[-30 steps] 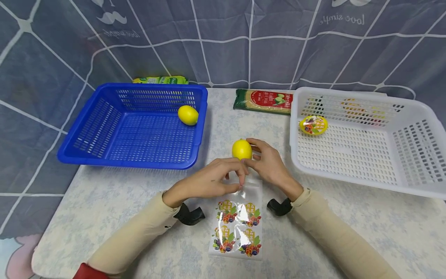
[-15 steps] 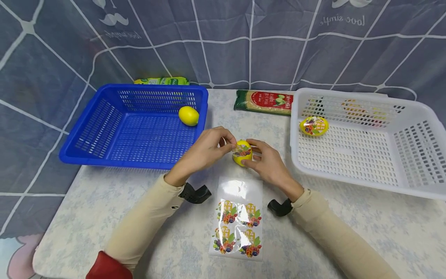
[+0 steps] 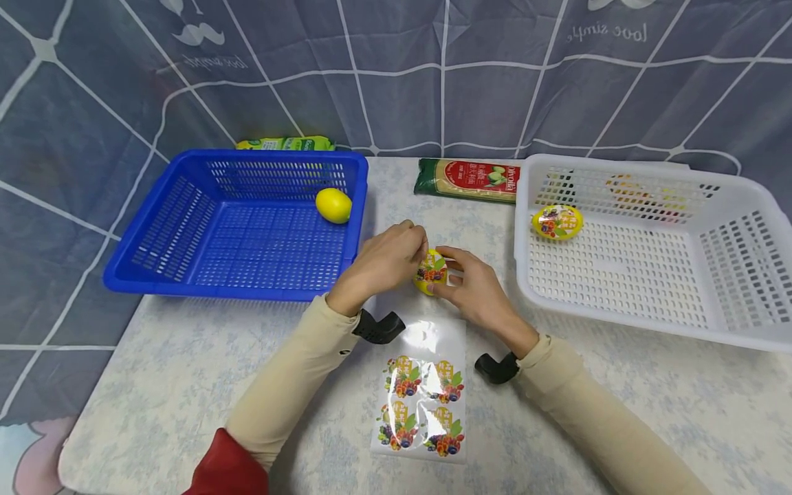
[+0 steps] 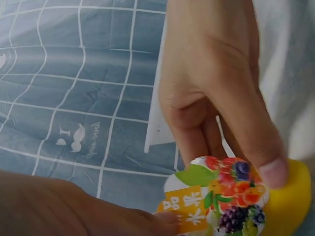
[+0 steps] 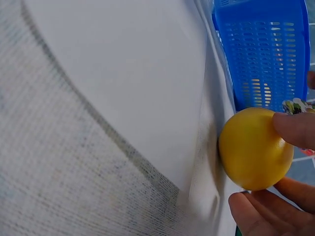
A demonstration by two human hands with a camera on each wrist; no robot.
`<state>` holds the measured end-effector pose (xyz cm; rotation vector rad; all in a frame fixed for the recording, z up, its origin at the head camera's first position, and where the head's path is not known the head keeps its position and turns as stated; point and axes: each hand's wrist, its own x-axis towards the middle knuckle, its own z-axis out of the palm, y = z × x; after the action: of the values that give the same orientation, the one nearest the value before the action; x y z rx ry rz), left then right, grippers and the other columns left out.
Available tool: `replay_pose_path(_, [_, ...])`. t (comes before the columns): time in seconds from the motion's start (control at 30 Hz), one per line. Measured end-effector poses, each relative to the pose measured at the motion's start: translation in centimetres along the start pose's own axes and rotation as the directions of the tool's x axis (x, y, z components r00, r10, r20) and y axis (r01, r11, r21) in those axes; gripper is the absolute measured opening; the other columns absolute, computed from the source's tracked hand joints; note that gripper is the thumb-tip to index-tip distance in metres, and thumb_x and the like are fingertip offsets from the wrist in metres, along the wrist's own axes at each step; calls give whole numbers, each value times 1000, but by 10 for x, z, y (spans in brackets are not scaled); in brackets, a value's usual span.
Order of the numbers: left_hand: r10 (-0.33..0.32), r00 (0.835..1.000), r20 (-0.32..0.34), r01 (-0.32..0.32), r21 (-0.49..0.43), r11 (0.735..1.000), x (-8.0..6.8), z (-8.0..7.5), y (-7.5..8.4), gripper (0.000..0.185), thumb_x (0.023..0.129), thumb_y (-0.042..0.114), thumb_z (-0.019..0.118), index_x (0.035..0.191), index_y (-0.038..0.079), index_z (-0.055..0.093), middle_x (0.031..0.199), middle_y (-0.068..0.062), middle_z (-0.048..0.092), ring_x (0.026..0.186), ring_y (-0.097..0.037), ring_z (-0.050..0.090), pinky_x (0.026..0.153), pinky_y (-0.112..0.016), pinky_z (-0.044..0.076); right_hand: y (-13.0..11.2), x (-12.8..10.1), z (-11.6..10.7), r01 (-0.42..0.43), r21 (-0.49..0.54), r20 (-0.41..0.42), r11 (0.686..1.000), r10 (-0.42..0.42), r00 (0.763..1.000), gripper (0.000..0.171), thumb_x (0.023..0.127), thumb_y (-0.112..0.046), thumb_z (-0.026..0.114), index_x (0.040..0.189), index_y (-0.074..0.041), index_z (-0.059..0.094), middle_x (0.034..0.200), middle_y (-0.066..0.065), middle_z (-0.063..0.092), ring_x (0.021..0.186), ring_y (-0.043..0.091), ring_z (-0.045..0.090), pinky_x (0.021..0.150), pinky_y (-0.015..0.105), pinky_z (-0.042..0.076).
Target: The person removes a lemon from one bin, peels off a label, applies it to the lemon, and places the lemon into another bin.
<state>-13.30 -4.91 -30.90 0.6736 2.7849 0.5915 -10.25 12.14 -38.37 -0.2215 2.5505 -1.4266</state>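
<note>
1. Head view: the right hand (image 3: pixel 476 292) grips a smooth, oval yellow lemon (image 3: pixel 430 273) at mid-table between a blue basket (image 3: pixel 235 223) and a white basket (image 3: pixel 643 247), both of perforated plastic.
2. The left hand (image 3: pixel 386 261) pinches a glossy fruit-print sticker (image 3: pixel 432 265) against the lemon's skin, fingertips together on its edge.
3. Left wrist view shows the sticker (image 4: pixel 216 199) bearing berries, a green leaf and an orange tag with Chinese characters.
4. A shiny sticker sheet (image 3: pixel 423 392) with four matching prints lies just in front of the hands.
5. The white basket holds a stickered lemon (image 3: pixel 557 222); the blue basket holds a plain lemon (image 3: pixel 333 205).
6. A red-labelled noodle packet (image 3: pixel 468 180) lies behind; the backdrop cloth (image 3: pixel 609 33) reads "love simple".
</note>
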Motion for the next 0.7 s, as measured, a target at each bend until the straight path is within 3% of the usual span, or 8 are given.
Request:
replay_pose_path(0.23, [-25, 998, 53, 24, 22, 999, 7, 1, 4, 12, 95, 2, 51, 90, 11, 58, 87, -3, 56, 77, -18, 53, 65, -33, 44, 0, 1, 0, -1, -13, -5, 1000, 1, 1000, 66, 87, -16, 74, 146, -6, 45, 145, 18, 47, 121, 36, 56, 96, 43, 50])
replay_pose_path(0.7, [-61, 998, 34, 62, -22, 998, 15, 12, 3, 12, 95, 0, 52, 90, 10, 55, 88, -4, 58, 78, -21, 56, 62, -35, 45, -2, 0, -1, -13, -3, 2, 1000, 13, 1000, 67, 88, -14, 73, 146, -2, 42, 144, 21, 46, 123, 37, 55, 96, 41, 50])
